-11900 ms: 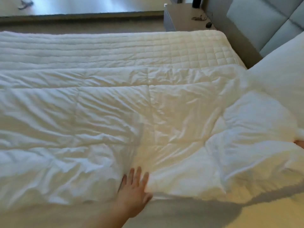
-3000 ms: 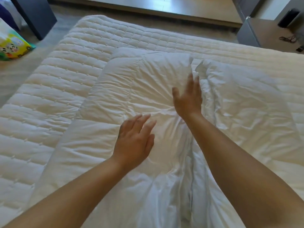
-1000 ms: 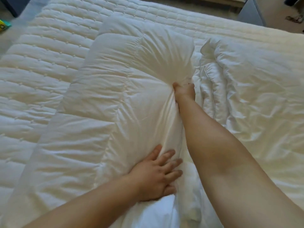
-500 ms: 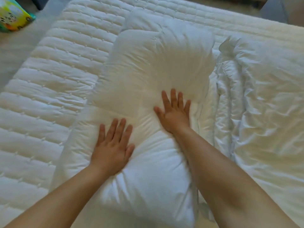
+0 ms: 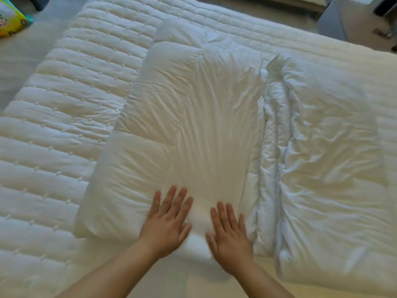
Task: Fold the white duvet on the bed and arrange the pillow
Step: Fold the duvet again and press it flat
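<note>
The white duvet [image 5: 193,117] lies folded into a long thick strip across the middle of the bed, with a second crumpled portion [image 5: 326,151] beside it on the right and a bunched seam between them. My left hand [image 5: 167,222] rests flat, fingers spread, on the near end of the left strip. My right hand [image 5: 229,235] lies flat next to it, slightly blurred, at the strip's near edge. Neither hand grips the fabric. No pillow is in view.
The quilted mattress cover [image 5: 64,130] lies bare to the left and far side of the duvet. A colourful package [image 5: 10,18] sits on the floor at the top left. A grey bedside table [image 5: 352,20] stands at the top right.
Both hands have slid back toward me along the folded strip, from its middle to its near end, smoothing the fabric. The camera view has pulled back, showing more of the duvet.
</note>
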`<state>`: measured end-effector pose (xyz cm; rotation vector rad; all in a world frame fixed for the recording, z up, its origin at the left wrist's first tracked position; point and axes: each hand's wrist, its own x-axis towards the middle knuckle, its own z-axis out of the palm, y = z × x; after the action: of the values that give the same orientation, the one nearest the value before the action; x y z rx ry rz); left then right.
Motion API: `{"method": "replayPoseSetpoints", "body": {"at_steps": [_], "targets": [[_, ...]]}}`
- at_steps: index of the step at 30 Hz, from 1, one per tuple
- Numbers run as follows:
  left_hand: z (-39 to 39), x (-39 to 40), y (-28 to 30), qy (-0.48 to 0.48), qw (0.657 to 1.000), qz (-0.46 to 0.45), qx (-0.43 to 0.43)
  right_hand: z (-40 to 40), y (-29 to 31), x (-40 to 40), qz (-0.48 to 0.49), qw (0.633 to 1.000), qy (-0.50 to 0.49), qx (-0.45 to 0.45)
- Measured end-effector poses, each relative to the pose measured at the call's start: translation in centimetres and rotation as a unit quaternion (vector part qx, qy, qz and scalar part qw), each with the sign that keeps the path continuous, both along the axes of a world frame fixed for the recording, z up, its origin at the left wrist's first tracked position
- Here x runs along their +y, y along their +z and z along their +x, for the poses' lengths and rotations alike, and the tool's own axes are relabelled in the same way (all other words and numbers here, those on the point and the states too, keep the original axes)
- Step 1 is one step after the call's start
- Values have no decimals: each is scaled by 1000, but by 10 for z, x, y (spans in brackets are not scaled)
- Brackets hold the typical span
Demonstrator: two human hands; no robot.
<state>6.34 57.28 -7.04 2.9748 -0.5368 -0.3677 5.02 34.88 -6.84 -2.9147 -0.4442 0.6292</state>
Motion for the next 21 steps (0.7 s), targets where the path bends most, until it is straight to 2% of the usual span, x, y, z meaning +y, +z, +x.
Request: {"method": "replayPoseSetpoints", "body": {"at_steps": [3,5,7,9,11,13,15,17,19,21], "targets": [[10,-8,10,35,999,13,19,17,17,2,12,1000,1,-8],[16,-14,25,64,998,13,17,30,50,-1,80,996,11,-22],[25,-21,42,88,996,1,8,44,89,-22,171,980,-11,-105],[39,-37,60,100,995,-28,8,57,120,-65,208,952,-77,-211],[58,-65,75,99,993,-71,8,66,137,-124,162,941,-146,-260],[81,-103,89,96,988,-123,9,68,130,-168,71,951,-190,-233],[107,-145,97,94,981,-171,11,57,98,-178,-13,974,-154,-166],[137,-190,93,91,978,-187,9,37,51,-166,-41,989,-95,-108],[163,-227,81,86,983,-162,6,23,10,-146,-57,990,-58,-115],[183,-261,62,78,989,-123,30,28,-8,-140,-53,991,-64,-108]]}}
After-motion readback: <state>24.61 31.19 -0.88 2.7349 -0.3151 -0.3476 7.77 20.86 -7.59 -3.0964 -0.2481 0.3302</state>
